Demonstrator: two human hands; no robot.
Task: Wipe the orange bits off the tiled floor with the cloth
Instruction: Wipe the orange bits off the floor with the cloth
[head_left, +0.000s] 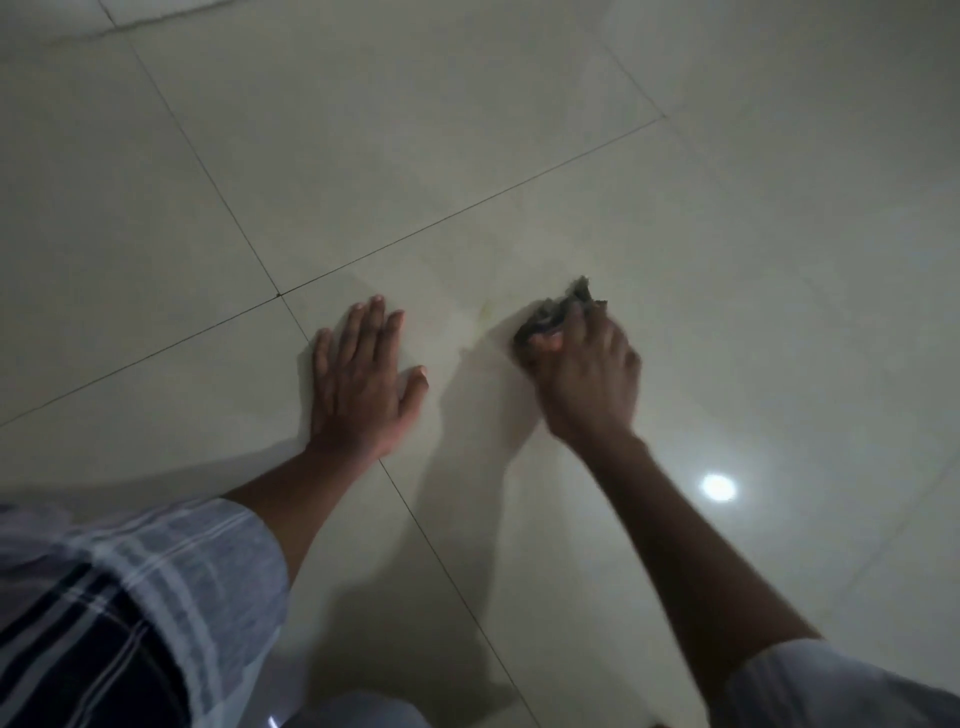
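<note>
Our left hand lies flat and open at nine o'clock of a faint yellowish smear, our right hand at three o'clock grips the bunched cloth against the tiled floor — no orange bits visible, so we judge wiping nearly done.

1. I saw a striped, light sleeve at the lower left, with a dark checked cloth garment beside it.
2. A white sleeve sat at the lower right.
3. A bright light reflection shone nearby.
</note>
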